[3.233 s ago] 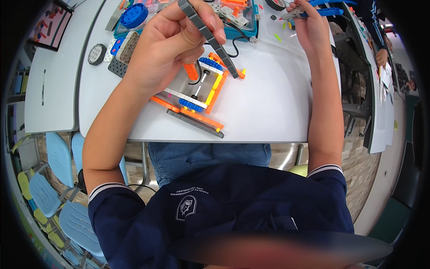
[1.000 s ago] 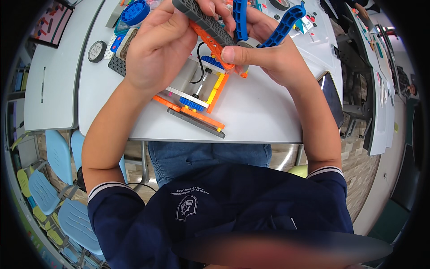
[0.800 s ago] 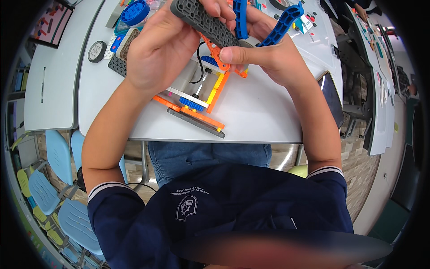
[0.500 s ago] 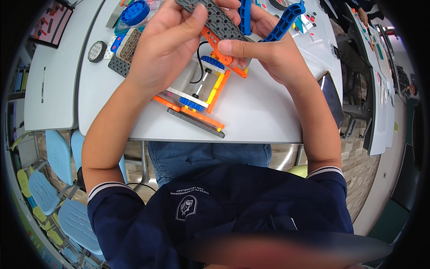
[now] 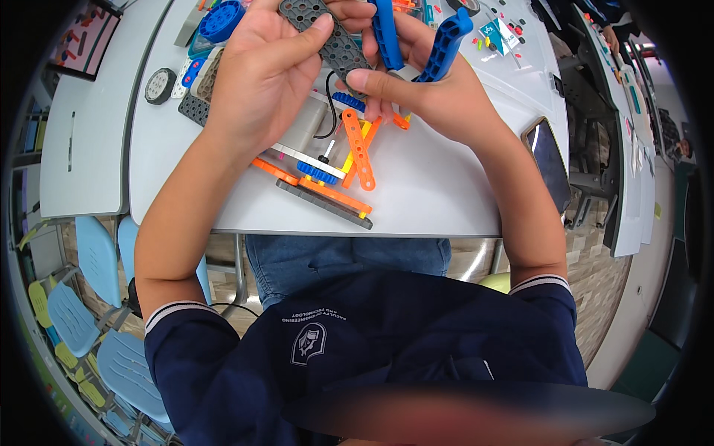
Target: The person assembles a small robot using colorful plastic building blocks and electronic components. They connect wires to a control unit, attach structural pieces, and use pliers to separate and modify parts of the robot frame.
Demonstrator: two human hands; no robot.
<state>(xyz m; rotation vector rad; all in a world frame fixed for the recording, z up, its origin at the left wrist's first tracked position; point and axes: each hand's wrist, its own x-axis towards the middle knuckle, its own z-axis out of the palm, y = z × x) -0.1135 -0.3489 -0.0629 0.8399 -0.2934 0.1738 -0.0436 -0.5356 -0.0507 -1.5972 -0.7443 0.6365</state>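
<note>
Between the thumb and fingers of my left hand (image 5: pixel 256 82) is a dark grey perforated construction plate (image 5: pixel 332 44). My right hand (image 5: pixel 454 97) grips blue-handled plastic pliers (image 5: pixel 445 46), its thumb at the plate's lower end. The pliers' jaws are mostly hidden by the fingers. Below the hands, an orange beam with holes (image 5: pixel 358 149) overlaps the built model; whether it rests there or is in the air I cannot tell. The model has blue gears (image 5: pixel 317 172), a thin axle, orange and yellow beams, and a long grey beam (image 5: pixel 327 204) along its near side.
A phone (image 5: pixel 549 160) lies at the table's right edge. On the left are a grey wheel (image 5: pixel 159 85), a blue round part (image 5: pixel 223 21) and a tan piece. Small loose parts and a card (image 5: pixel 500 36) lie at the far right. A black cable (image 5: pixel 329 111) loops beside the model.
The orange beam has come away from under the grey plate and sits lower, over the model. The pliers have shifted left, their handles closer together. The plate has turned steeper.
</note>
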